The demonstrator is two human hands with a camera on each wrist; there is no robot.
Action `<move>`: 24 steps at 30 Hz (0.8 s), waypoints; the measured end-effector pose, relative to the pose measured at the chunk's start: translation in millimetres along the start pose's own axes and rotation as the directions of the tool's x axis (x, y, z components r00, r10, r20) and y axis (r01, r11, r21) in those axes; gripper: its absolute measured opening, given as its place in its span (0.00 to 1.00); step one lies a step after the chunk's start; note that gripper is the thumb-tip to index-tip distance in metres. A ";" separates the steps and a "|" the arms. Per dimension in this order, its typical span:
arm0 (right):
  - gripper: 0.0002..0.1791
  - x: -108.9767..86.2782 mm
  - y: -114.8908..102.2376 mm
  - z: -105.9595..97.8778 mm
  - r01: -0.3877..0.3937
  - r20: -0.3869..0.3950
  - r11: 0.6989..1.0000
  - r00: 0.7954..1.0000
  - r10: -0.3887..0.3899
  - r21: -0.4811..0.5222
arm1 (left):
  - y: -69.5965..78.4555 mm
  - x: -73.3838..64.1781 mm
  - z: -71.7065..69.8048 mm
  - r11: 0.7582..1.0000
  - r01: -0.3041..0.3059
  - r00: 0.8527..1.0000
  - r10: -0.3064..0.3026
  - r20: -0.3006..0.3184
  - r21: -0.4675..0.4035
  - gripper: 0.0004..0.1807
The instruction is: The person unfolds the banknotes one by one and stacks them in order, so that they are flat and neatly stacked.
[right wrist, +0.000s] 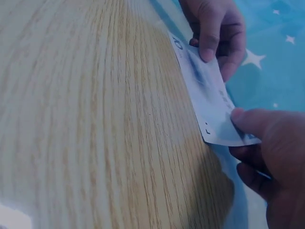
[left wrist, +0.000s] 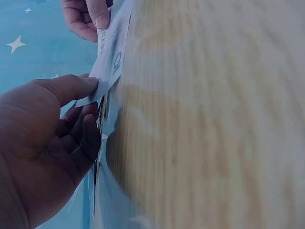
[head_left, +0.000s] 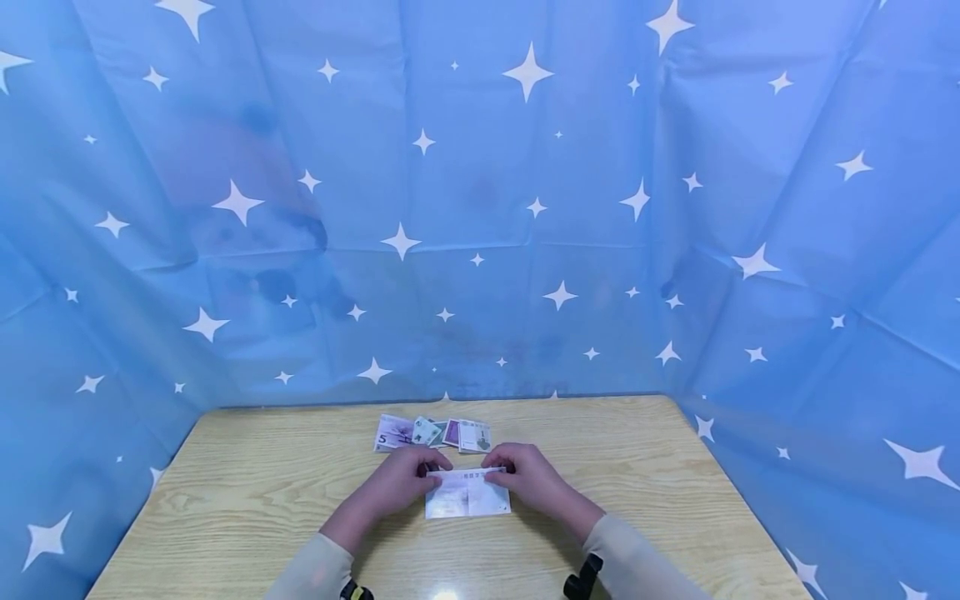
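Observation:
A pale, faintly purple banknote (head_left: 468,497) is held landscape-wise between both hands, a crease running down its middle. My left hand (head_left: 402,481) pinches its upper left corner, thumb on the near face. At the upper right, my right hand (head_left: 527,477) pinches it the same way. In the left wrist view, the left thumb (left wrist: 76,89) lies over the end of the note (left wrist: 113,59), fingers curled behind. The right wrist view shows the right thumb (right wrist: 248,119) on the note's edge, with small dark marks (right wrist: 207,129) at its corner.
Beyond the hands lie several overlapping notes in a row: a purple one marked 5 (head_left: 393,432), a small greenish one (head_left: 426,430), a darker purple one (head_left: 452,432) and a pale one (head_left: 474,436). A blue star-patterned curtain (head_left: 480,333) surrounds the wooden table (head_left: 262,475).

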State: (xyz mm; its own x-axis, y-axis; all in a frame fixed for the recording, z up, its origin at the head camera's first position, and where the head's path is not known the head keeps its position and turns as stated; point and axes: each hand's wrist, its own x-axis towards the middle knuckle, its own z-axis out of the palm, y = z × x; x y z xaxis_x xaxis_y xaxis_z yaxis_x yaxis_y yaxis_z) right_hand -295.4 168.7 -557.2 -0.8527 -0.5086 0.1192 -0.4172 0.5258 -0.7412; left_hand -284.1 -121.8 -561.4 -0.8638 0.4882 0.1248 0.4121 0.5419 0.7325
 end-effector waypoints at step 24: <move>0.05 0.9 4.7 7.3 0.008 -0.006 0.988 1.000 -0.009 -0.153 | 4.0 2.7 2.1 0.976 0.002 1.000 -0.005 0.015 0.216 0.09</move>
State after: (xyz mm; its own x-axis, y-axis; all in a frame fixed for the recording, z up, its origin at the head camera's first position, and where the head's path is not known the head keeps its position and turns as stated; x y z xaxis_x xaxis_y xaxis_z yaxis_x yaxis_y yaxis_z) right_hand -295.9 165.7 -565.4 -0.8510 -0.5090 0.1295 -0.4670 0.6204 -0.6302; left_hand -284.2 -116.9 -559.5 -0.8614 0.4956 0.1112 0.4635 0.6774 0.5712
